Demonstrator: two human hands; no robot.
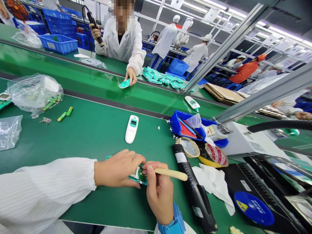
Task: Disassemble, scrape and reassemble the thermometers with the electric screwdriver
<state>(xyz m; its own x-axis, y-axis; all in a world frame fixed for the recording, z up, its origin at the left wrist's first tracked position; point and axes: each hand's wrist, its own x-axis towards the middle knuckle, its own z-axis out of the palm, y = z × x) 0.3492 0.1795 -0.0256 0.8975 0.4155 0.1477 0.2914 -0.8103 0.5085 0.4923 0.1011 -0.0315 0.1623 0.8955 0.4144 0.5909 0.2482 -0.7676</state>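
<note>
My left hand (119, 168) is closed around a teal thermometer housing with an exposed circuit board (139, 176), holding it low over the green mat. Most of the housing is hidden under my fingers. My right hand (159, 188), with a blue strap on its wrist, pinches a pale stick-like tool (170, 173). Its near end points right, while the other end is covered by my fingertips at the board, so its tip does not show. A white thermometer (132, 129) with a small screen lies just beyond my hands.
An electric screwdriver (193, 188) lies right of my hand, near a dish of screws (188, 148), tape (216, 155) and a blue tray (176, 123). Batteries (65, 114) and a plastic bag (29, 92) sit left. Across the belt, a co-worker's hand (131, 76) holds a teal housing.
</note>
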